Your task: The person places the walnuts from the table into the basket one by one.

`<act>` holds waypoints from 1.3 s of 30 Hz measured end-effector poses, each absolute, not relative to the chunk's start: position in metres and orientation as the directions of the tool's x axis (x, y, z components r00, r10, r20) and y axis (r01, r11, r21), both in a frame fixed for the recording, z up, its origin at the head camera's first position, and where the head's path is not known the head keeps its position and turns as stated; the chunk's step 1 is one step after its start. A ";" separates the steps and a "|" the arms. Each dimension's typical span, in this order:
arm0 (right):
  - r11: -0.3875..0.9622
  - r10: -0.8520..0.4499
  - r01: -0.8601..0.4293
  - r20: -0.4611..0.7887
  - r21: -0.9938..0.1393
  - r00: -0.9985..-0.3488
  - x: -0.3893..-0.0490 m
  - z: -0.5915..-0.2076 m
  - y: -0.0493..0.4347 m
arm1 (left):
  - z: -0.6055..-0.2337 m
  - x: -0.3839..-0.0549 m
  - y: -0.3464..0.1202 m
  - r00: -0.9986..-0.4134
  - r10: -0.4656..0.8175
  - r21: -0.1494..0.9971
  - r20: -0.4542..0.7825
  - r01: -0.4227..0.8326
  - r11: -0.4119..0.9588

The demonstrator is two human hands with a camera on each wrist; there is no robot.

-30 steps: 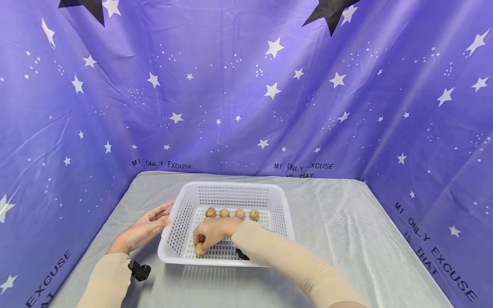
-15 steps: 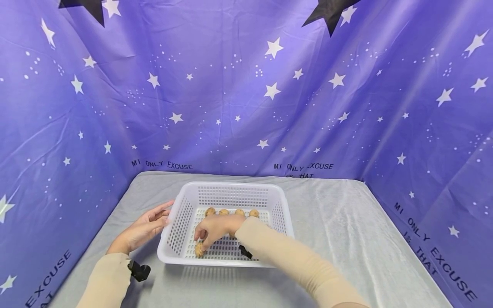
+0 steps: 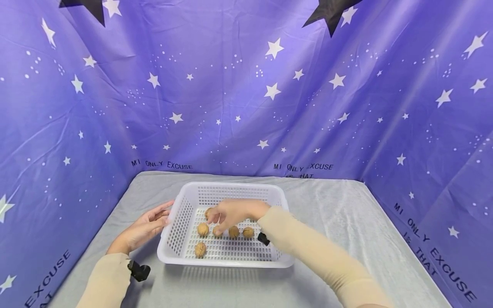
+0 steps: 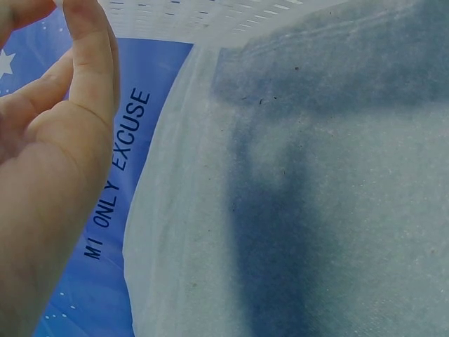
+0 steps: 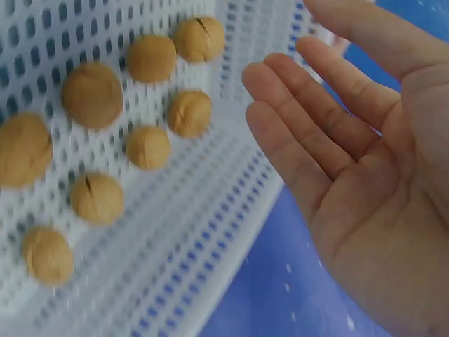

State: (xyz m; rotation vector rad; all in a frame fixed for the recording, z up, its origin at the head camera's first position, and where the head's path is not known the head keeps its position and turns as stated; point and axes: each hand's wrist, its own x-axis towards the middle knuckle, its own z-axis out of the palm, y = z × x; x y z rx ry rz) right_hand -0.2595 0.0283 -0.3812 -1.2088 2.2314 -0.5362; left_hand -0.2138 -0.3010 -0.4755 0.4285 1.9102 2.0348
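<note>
A white plastic basket (image 3: 227, 263) with slotted walls holds several walnuts. One walnut (image 3: 200, 250) lies alone near the front left corner. Behind it runs a row with a walnut (image 3: 248, 232) at its right end; the back row is mostly covered by my right hand (image 3: 235, 212) in the head view. That hand hovers over the walnuts, and the right wrist view shows its palm bare with fingers extended, beside two rows of walnuts (image 5: 97, 199). My left hand (image 3: 138, 231) touches the basket's left rim with fairly straight fingers.
A grey cloth (image 3: 339, 231) covers the table under the basket. Purple star-printed curtains (image 3: 246, 107) rise at the back and both sides. Black wrist cameras (image 3: 139, 270) sit on both sleeves.
My right hand has let go of the walnut at the front left and moved up, back and to the right. That walnut stays in the basket. The left hand keeps its place.
</note>
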 end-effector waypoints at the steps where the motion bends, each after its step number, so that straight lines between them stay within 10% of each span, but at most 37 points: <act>1: 0.525 -0.846 -0.627 -0.268 -0.576 -0.461 -0.260 -0.378 0.035 | -0.475 -0.214 -0.301 -0.905 0.424 0.998 0.001 -0.025 -0.055; 39: 0.613 -0.601 -0.447 -0.017 -0.652 -0.799 -0.256 -0.394 0.274 | -0.475 -0.216 -0.306 -0.889 0.458 1.000 0.019 0.022 0.002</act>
